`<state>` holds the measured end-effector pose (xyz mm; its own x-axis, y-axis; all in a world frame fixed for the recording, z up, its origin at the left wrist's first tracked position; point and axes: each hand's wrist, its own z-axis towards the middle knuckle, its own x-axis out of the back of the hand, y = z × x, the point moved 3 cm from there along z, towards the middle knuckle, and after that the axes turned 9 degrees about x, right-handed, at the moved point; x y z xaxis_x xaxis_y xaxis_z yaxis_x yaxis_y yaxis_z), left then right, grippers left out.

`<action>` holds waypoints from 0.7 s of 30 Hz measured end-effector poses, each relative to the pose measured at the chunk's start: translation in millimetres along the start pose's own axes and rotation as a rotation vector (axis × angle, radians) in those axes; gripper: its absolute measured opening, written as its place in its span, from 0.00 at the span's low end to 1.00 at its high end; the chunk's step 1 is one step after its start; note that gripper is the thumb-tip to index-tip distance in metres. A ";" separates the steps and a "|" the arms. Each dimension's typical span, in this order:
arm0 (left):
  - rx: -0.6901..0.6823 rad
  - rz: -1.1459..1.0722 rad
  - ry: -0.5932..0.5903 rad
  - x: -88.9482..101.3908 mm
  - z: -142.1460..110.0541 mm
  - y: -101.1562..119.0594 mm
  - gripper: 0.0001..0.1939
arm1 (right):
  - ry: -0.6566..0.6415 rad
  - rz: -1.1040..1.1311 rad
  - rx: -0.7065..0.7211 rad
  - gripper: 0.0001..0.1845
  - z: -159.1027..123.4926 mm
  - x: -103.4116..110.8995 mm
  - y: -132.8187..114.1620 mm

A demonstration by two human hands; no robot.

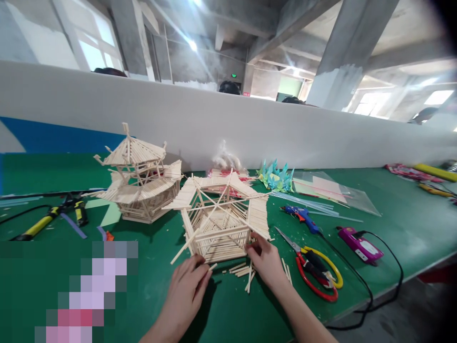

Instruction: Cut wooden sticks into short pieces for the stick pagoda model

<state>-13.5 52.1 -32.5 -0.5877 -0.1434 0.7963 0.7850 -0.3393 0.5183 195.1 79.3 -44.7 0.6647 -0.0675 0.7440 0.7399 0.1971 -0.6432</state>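
Note:
A wooden stick model [221, 237] with a wide, pointed roof rim and an open middle stands on the green table in front of me. My left hand [188, 291] is at its front left corner, fingers closed together, with a short wooden stick [213, 267] poking out at the fingertips. At the front right corner, my right hand [267, 261] has its thumb and fingers closed around the model's edge. Several loose cut sticks [240, 270] lie between my hands. A longer stick [184, 246] leans out from the model's left front.
A taller stick pagoda [143, 193] stands behind on the left, near yellow-handled pliers [39, 225]. To the right lie scissors [314, 269], a blue glue gun [302, 217] and a purple corded box [360, 245]. Folded paper pieces [275, 177] sit by the white partition [200, 124].

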 end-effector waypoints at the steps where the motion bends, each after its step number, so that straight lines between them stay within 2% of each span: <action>1: 0.009 -0.010 -0.006 0.0 2.9 -1.1 0.09 | 0.018 0.007 0.002 0.16 3.6 -1.5 2.0; 4: 0.035 -0.056 -0.034 0.1 13.4 -4.3 0.10 | 0.076 0.045 0.010 0.15 13.6 -4.7 4.5; 7: 0.068 -0.120 -0.060 0.2 23.1 -8.1 0.10 | 0.075 0.087 0.032 0.14 22.1 -4.1 3.1; 11: 0.132 -0.241 -0.085 3.5 25.3 -10.9 0.10 | 0.041 0.124 0.082 0.09 23.1 13.3 7.7; 16: 0.312 -0.457 -0.102 6.5 10.0 -4.3 0.09 | 0.072 0.071 0.060 0.11 -9.7 46.3 28.7; 21: 0.505 -0.751 -0.143 -6.8 4.1 11.8 0.11 | 0.019 0.008 0.048 0.09 -50.4 44.1 32.1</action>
<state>0.5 52.9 -30.5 -0.9748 0.0790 0.2087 0.2188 0.1545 0.9635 253.4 33.3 -41.7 0.6727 -0.0837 0.7352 0.7290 0.2447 -0.6392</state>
